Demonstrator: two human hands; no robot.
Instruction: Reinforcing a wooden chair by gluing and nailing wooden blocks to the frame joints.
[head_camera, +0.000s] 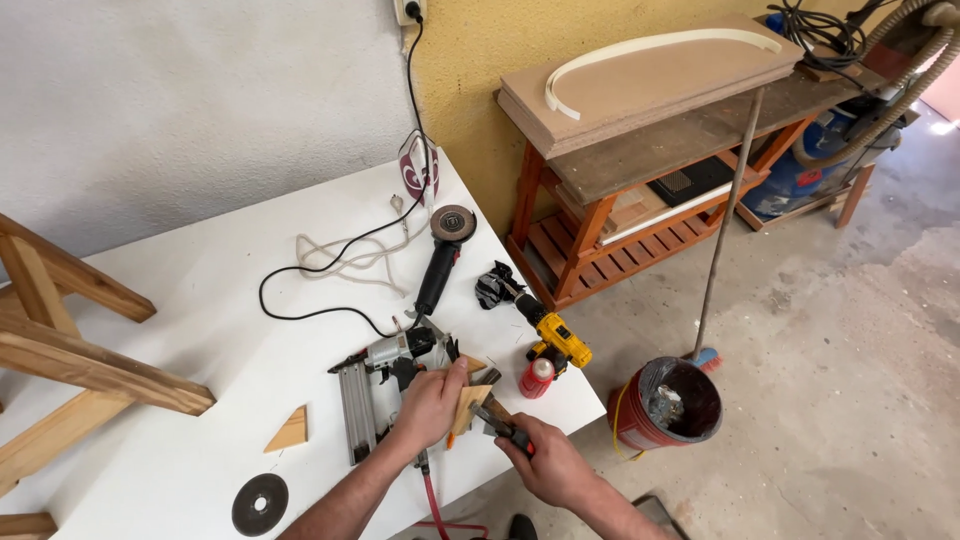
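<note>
Pale wood shows between the two hands: the left hand (430, 405) is curled shut around a small triangular wooden block (468, 408), held just above the near right edge of the white worktable (180, 420), while the right hand (548, 466) is closed on the red-and-black handles of a pair of pliers (500, 420) whose nose touches that block. Just left of the hands lies a grey pneumatic nail gun (375, 385), farther left a second wooden triangle (290, 432) and a dark grinding disc (260, 504); a yellow cordless drill (555, 340) sits right of the block, a black angle grinder (443, 255) farther back.
</note>
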